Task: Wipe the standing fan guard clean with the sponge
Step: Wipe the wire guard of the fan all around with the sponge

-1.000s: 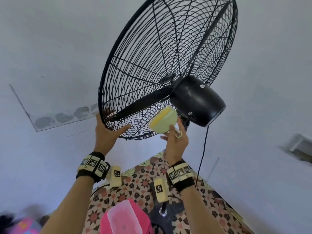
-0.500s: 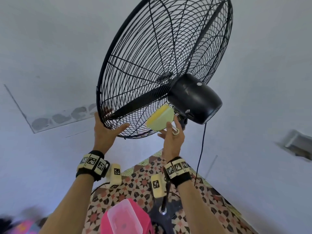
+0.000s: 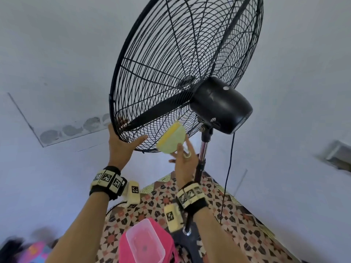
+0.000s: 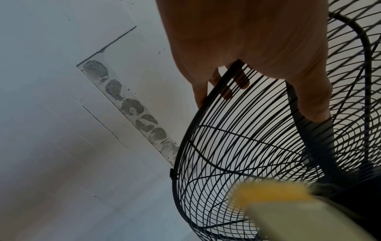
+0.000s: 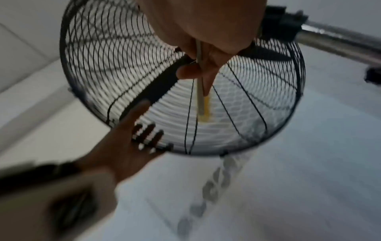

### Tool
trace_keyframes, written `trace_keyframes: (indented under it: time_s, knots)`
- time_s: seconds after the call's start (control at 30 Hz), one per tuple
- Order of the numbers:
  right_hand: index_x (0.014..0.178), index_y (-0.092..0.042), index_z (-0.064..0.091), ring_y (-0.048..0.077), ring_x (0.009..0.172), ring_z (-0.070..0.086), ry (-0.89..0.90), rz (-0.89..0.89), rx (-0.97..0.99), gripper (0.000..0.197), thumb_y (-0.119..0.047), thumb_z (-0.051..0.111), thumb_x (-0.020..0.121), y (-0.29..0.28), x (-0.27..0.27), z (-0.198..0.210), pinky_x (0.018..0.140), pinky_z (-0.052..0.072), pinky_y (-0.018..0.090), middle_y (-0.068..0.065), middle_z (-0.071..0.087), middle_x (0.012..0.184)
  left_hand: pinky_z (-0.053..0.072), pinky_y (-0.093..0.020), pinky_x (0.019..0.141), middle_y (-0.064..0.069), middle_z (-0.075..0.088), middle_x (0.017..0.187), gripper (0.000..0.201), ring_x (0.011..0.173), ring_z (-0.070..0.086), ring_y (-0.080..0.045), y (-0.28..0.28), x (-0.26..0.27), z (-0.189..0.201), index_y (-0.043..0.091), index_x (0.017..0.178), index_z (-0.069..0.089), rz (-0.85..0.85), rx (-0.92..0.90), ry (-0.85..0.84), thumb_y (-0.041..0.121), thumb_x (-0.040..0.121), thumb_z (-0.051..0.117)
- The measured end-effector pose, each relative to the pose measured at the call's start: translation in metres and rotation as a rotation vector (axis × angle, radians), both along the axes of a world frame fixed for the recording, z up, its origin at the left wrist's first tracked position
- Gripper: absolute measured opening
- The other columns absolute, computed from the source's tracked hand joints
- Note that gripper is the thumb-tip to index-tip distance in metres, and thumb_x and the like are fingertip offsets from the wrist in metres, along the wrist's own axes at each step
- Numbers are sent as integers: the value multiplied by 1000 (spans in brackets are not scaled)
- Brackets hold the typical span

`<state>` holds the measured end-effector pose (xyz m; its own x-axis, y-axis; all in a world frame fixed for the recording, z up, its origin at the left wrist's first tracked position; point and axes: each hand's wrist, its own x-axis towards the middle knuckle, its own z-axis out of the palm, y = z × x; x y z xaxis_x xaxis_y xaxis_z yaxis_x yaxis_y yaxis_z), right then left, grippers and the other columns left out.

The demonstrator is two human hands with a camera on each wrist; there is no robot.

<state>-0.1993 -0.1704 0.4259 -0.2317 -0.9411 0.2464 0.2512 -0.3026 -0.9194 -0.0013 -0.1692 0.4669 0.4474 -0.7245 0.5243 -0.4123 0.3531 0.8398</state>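
While the clear tub (image 3: 145, 242) on the pink stool (image 3: 121, 249) sits nearest, low in the head view, it plays no part right now. Above it, the right hand (image 3: 185, 164) pinches the sponge (image 3: 171, 137) between thumb and fingers, yellow layer turned toward the fan guard (image 3: 171, 63), pale face toward the camera. The sponge is at the guard's lower rear wires, just left of the pole (image 3: 203, 149) and below the motor housing (image 3: 220, 105); actual contact can't be confirmed, the wrist views are blurred. The left hand (image 3: 121, 143) is clamped on the lower-left rim, fingers hooked through the wires, thumb out along the rim, steadying the head.

Step, as I read it: wiping the lower back section. Next calls for sweeping the sponge along the wires with light pressure, left hand bracing, staying off the cord (image 3: 228, 168).
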Motion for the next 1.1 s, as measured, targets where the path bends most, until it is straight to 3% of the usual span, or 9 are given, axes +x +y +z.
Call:
trace_keyframes:
  time_s: [0.1, 0.3, 0.4, 0.53, 0.6, 0.67, 0.83, 0.93, 1.1]
  knots:
    - [147, -26, 53, 23, 80, 78, 77, 128, 56, 45, -19, 61, 104, 28, 11, -31, 52, 61, 30, 1, 70, 113, 44, -44, 113, 8, 57, 131, 95, 125, 54, -8, 1, -1, 1, 16, 143, 42, -8, 3, -8, 42, 68, 94]
    - [148, -30, 52, 26, 88, 78, -134, -74, -14, 47, -22, 63, 103, 0, -4, 0, 57, 63, 33, 9, 72, 124, 43, -41, 115, 5, 56, 135, 101, 127, 53, -8, 1, -3, 2, 17, 147, 39, -11, 13, 5, 43, 67, 95]
    - [148, -31, 52, 24, 87, 78, -82, -44, -9, 46, -23, 62, 104, 5, 11, -5, 51, 60, 30, 12, 70, 127, 43, -43, 115, 3, 56, 136, 100, 128, 53, -10, 2, -1, 0, 16, 146, 39, -4, 10, 12, 41, 68, 96]
    - [148, -22, 54, 22, 80, 78, 11, 114, 65, 45, -17, 61, 104, 38, 17, -27, 48, 58, 27, 0, 70, 113, 44, -36, 113, 9, 56, 130, 98, 120, 53, 4, 0, -1, 2, 16, 144, 40, -5, 20, 5, 41, 68, 96]
    - [147, -25, 55, 23, 79, 78, -16, 61, 46, 45, -18, 62, 103, 34, 7, -18, 49, 58, 26, -2, 73, 111, 42, -28, 111, 12, 55, 130, 99, 119, 50, 13, 0, -1, 2, 17, 146, 39, -6, 20, -3, 40, 68, 96]
    - [149, -24, 53, 24, 82, 78, -108, 3, 13, 47, -18, 62, 104, 21, 1, -4, 54, 60, 28, -8, 76, 109, 42, -25, 111, 9, 55, 134, 102, 123, 50, 9, 0, -2, 1, 17, 149, 37, -2, 17, -7, 41, 68, 96]
    - [152, -21, 48, 20, 85, 78, -52, 39, 53, 49, -19, 60, 105, 31, 24, -16, 51, 60, 28, 4, 68, 121, 42, -41, 115, 6, 54, 139, 104, 129, 51, -7, 1, 2, 0, 18, 150, 36, -3, 25, 1, 43, 68, 96]
    - [148, -23, 53, 21, 83, 78, 27, 127, 67, 45, -20, 61, 104, 49, 25, -39, 50, 60, 28, 7, 68, 120, 40, -40, 118, 6, 52, 142, 106, 132, 49, -7, 0, 2, 1, 17, 151, 34, -26, 35, -5, 44, 68, 95]
    - [151, -27, 50, 26, 84, 78, -118, -1, 45, 48, -22, 61, 104, 30, 14, -14, 53, 59, 26, 9, 72, 123, 44, -41, 114, 10, 58, 136, 96, 129, 54, -6, -1, 6, -2, 21, 145, 43, -65, 51, -11, 48, 69, 95]
